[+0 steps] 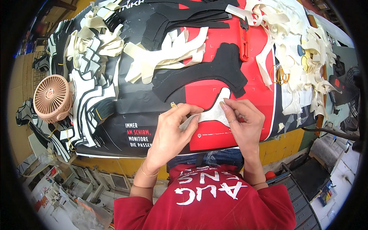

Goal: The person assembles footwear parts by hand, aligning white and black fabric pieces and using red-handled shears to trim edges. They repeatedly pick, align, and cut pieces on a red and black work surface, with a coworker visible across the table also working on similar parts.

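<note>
Between both hands, over the red part of the printed table cover, is a curved white fabric piece (215, 113) with a dark edge along its upper side. My left hand (178, 124), with a ring and a bracelet, pinches its left end between thumb and fingers. At the other side, my right hand (243, 122) grips the piece near its upright tab, thumb on top. Just beyond the hands lies a stack of black cut fabric pieces (207, 73). Cream fabric pieces (165, 55) are piled behind it at the left.
A pink desk fan (52, 98) stands at the left beside stacked black-and-white pieces (88, 103). Red-handled snips (244, 40) lie at the far right. Cream scraps (301, 57) and yellow rubber bands (281, 75) cover the right side. More black pieces (180, 19) lie at the back.
</note>
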Motion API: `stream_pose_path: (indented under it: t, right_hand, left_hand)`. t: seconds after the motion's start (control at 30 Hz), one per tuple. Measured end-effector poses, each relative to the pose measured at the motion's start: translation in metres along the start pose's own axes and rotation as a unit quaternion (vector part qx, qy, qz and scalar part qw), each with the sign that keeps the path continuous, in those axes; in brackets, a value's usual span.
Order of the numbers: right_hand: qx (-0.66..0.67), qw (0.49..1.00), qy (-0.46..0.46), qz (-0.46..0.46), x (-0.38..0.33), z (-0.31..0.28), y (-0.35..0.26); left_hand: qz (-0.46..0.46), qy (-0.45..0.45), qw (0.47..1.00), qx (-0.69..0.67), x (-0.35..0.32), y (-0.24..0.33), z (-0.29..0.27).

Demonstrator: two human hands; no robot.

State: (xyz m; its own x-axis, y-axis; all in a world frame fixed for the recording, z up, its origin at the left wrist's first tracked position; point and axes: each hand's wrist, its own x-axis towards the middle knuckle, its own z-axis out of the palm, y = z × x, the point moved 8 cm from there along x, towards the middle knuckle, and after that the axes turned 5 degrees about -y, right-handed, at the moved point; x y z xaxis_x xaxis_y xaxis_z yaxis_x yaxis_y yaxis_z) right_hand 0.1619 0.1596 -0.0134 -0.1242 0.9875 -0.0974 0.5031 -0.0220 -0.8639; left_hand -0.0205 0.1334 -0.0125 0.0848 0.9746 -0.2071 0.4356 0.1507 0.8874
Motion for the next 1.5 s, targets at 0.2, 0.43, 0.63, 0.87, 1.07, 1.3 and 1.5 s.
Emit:
stream_pose_path:
  t: [0.2,0.43,0.63,0.87,1.07,1.3,1.5]
  right_hand:
    - [-0.008,1.0,-0.006,0.004,0.001,0.0,-0.002]
    - [-0.031,0.999,-0.017,0.016,0.004,-0.001,-0.004]
    - [0.001,0.996,-0.058,0.068,-0.007,-0.006,0.003]
    - [-0.02,0.997,-0.064,0.044,-0.024,-0.017,0.005]
    - [-0.024,0.997,-0.054,0.046,-0.028,-0.017,0.01]
    - [-0.069,0.996,-0.047,0.039,-0.031,-0.016,0.006]
    - [-0.284,0.959,-0.002,-0.024,-0.038,-0.017,-0.006]
  left_hand:
    - [-0.017,-0.012,1.0,-0.002,0.001,-0.002,0.001]
    - [-0.016,-0.009,1.0,0.004,0.001,-0.001,0.002]
    - [-0.031,-0.007,1.0,-0.001,-0.001,-0.002,0.003]
    - [-0.025,-0.006,1.0,0.003,-0.001,-0.002,0.003]
    - [-0.018,0.001,1.0,-0.007,-0.001,-0.001,0.003]
    - [-0.026,-0.003,1.0,-0.013,-0.002,-0.002,0.003]
    - [-0.023,0.002,1.0,-0.013,-0.003,-0.003,0.003]
